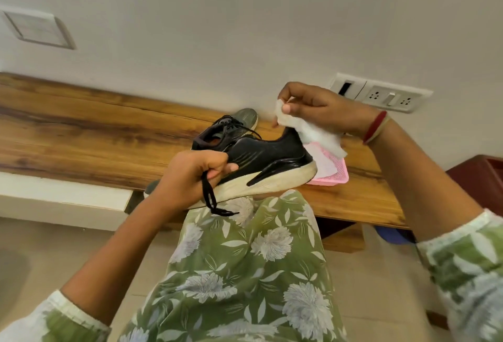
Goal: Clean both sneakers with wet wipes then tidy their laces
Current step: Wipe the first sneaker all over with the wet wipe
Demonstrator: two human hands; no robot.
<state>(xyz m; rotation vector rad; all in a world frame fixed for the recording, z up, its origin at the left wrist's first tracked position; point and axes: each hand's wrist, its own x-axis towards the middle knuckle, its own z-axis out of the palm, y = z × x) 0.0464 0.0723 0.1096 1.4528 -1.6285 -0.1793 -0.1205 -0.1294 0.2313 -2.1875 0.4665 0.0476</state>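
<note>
Left hand [196,175] grips the seemingly light, stiff-soled black sneaker [269,156] by its front; right hand [321,107] pinches a limp wet wipe [313,134]

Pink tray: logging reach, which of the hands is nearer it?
Right. The right hand holds a wipe above the pink tray; the left hand grips the sneaker off to its left.

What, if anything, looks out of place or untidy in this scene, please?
The black lace of the black sneaker with the off-white sole hangs loose and untied below the left hand gripping the shoe. Nothing else stands out.
</note>
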